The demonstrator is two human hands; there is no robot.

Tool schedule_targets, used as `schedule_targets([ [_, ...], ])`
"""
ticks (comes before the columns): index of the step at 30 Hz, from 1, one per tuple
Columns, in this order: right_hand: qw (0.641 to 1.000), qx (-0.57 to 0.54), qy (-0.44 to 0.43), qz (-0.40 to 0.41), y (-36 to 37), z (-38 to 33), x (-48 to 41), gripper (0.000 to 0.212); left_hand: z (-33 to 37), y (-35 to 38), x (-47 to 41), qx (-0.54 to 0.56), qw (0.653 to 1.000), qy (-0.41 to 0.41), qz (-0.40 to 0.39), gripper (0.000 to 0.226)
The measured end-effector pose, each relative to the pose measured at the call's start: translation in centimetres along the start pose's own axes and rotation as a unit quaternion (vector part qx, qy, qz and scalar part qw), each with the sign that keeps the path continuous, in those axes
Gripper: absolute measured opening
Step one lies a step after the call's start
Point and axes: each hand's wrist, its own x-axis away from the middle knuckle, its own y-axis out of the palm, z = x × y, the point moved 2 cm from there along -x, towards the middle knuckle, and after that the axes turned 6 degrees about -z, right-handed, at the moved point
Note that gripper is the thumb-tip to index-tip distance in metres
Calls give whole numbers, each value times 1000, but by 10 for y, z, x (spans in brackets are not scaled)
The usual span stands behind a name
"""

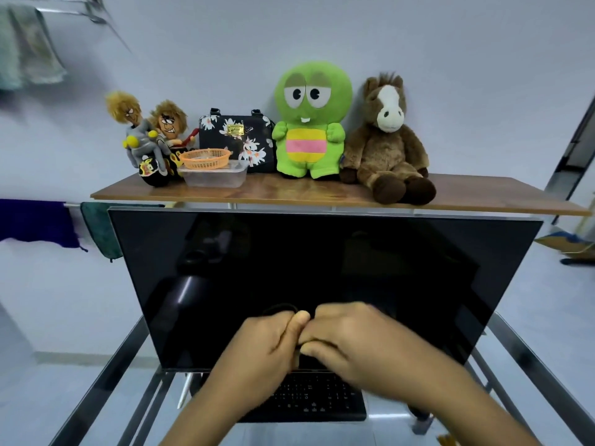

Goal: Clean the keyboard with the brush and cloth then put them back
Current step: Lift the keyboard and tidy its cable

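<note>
A black keyboard [317, 399] lies on the glass desk, in front of a dark monitor [322, 262]. Both my hands meet just above the keyboard's far edge. My left hand [264, 346] has its fingers curled, with the thumb pressed against the right hand. A thin black loop [279, 308] sticks out over its knuckles. The curled fingers of my right hand [357, 339] pinch a small dark thing [306, 360] between the two hands. I cannot tell whether this is the brush or the cloth.
A wooden shelf [467, 196] above the monitor carries plush toys, a floral bag [236, 136] and an orange basket [206, 158] in a clear tub. A teal cloth [99, 230] and a purple one hang at the left. The metal desk frame [106, 381] runs along both sides.
</note>
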Motion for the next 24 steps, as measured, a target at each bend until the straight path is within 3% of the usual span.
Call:
schedule_targets([
  [2, 997, -61, -17, 41, -20, 10, 0, 13, 9, 11, 8, 198, 976, -50, -71, 67],
  [5, 965, -227, 21, 127, -28, 31, 2, 10, 31, 24, 18, 459, 875, -32, -151, 68],
  [8, 910, -376, 25, 173, 2, 29, 4, 11, 50, 30, 19, 584, 801, 13, -132, 63],
  [10, 846, -497, 65, 181, 25, 20, 4, 12, 52, 28, 14, 627, 773, 13, -97, 63],
  [12, 780, -595, 122, 149, 40, 14, 7, 18, 51, 25, 10, 629, 774, -17, -68, 65],
  [13, 770, -610, 132, 131, 42, 14, 9, 22, 48, 24, 9, 625, 778, -38, -53, 67],
  [19, 789, -606, 95, 51, 30, 18, 20, 38, 38, 27, 7, 547, 827, -126, 13, 62],
  [24, 844, -513, 146, 58, 37, 25, 25, 12, 31, 32, 5, 490, 855, -169, 7, 60],
])
